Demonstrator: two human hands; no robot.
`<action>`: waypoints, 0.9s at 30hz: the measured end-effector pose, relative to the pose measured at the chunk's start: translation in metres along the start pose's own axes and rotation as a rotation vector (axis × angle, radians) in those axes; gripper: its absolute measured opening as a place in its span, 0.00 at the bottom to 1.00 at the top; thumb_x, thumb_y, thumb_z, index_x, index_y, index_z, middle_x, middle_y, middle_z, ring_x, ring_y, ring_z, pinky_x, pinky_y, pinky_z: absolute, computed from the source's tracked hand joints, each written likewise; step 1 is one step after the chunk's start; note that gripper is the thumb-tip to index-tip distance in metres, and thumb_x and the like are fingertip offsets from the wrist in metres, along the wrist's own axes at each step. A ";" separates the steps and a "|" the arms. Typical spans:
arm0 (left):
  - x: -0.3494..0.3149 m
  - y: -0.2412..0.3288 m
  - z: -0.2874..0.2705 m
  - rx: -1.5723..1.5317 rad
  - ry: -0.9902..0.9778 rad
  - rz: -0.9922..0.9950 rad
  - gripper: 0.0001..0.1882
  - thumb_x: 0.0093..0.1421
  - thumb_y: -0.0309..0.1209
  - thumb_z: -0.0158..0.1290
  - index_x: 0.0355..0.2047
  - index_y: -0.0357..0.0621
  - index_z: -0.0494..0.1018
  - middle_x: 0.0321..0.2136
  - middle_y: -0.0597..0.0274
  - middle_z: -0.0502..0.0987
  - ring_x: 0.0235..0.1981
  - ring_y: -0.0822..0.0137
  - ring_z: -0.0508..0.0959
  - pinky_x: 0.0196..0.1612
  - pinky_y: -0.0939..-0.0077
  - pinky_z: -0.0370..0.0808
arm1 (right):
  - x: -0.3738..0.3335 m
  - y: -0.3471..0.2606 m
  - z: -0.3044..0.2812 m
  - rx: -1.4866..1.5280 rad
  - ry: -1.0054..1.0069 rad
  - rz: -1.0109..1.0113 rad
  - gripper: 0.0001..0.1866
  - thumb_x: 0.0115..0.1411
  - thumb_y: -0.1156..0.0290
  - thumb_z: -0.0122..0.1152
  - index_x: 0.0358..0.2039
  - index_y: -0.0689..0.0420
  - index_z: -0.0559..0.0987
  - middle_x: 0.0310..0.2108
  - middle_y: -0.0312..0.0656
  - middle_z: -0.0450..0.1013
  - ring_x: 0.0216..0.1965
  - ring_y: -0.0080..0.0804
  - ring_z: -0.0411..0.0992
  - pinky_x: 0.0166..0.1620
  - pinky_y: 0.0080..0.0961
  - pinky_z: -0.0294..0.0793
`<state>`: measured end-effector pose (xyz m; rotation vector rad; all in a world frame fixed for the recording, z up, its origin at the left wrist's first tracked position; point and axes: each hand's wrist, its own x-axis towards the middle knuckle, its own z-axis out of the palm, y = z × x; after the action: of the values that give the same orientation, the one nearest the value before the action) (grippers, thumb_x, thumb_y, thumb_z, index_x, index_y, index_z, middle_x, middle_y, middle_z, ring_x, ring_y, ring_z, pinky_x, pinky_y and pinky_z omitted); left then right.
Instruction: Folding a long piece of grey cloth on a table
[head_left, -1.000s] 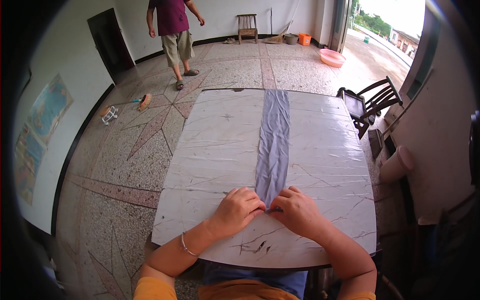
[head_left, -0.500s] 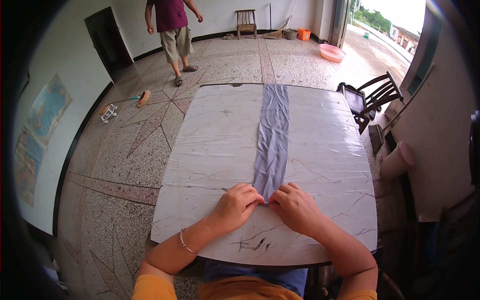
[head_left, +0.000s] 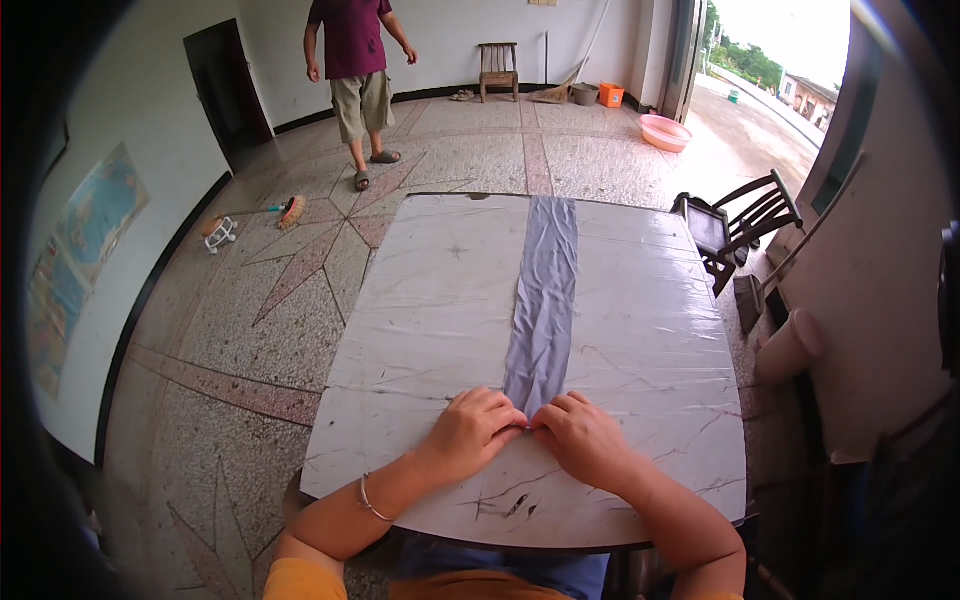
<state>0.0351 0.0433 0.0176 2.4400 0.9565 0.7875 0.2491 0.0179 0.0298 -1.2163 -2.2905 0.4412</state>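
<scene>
While one grey cloth strip (head_left: 546, 300) lies down the middle of one table (head_left: 425, 320), the left hand (head_left: 472, 432) and right hand (head_left: 583, 437) pinch its end toward the table's near edge. Beyond its far edge stand three containers: one pink basin (head_left: 664, 140), one grey bucket (head_left: 585, 97), one orange bin (head_left: 611, 97); contents indiscernible.

My left hand (head_left: 473, 432) and right hand (head_left: 582, 436) pinch the near end of a long, wrinkled grey-blue cloth strip (head_left: 545, 300), close beside each other. The strip runs away from me to the far edge of the white, marble-patterned table (head_left: 430, 300). I wear a thin bracelet (head_left: 367, 499) on my left wrist. Beyond, a person (head_left: 358, 95) in a maroon shirt stands on the speckled floor (head_left: 240, 345); farther back are a wooden chair (head_left: 498, 78) and a pink basin (head_left: 664, 134).
</scene>
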 end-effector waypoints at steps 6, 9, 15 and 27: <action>0.002 0.008 -0.002 0.125 0.016 0.076 0.08 0.53 0.30 0.63 0.34 0.47 0.79 0.33 0.65 0.76 0.39 0.60 0.75 0.44 0.65 0.71 | -0.001 0.002 0.002 0.003 0.011 0.001 0.02 0.57 0.74 0.60 0.32 0.57 0.78 0.31 0.42 0.72 0.38 0.44 0.70 0.43 0.36 0.71; 0.001 0.004 0.001 0.109 0.028 0.059 0.08 0.53 0.31 0.64 0.34 0.47 0.79 0.33 0.65 0.76 0.38 0.60 0.75 0.44 0.65 0.71 | -0.001 -0.001 -0.001 0.016 0.022 0.000 0.02 0.57 0.74 0.60 0.31 0.57 0.78 0.32 0.42 0.73 0.39 0.44 0.70 0.43 0.35 0.72; 0.005 0.001 0.002 -0.088 0.012 -0.044 0.06 0.54 0.29 0.63 0.32 0.46 0.79 0.32 0.64 0.77 0.37 0.59 0.75 0.44 0.64 0.71 | -0.001 0.003 -0.001 0.024 -0.026 0.012 0.03 0.55 0.73 0.63 0.30 0.56 0.79 0.32 0.42 0.74 0.39 0.44 0.72 0.43 0.36 0.73; 0.003 0.003 0.003 0.111 0.060 0.035 0.06 0.53 0.28 0.63 0.32 0.47 0.80 0.32 0.66 0.77 0.38 0.62 0.75 0.44 0.65 0.70 | 0.002 0.004 -0.007 0.045 0.046 0.056 0.05 0.54 0.72 0.66 0.31 0.56 0.80 0.33 0.42 0.74 0.40 0.44 0.72 0.43 0.37 0.73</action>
<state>0.0405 0.0426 0.0179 2.5475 1.0069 0.8444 0.2553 0.0223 0.0342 -1.2576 -2.2008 0.4781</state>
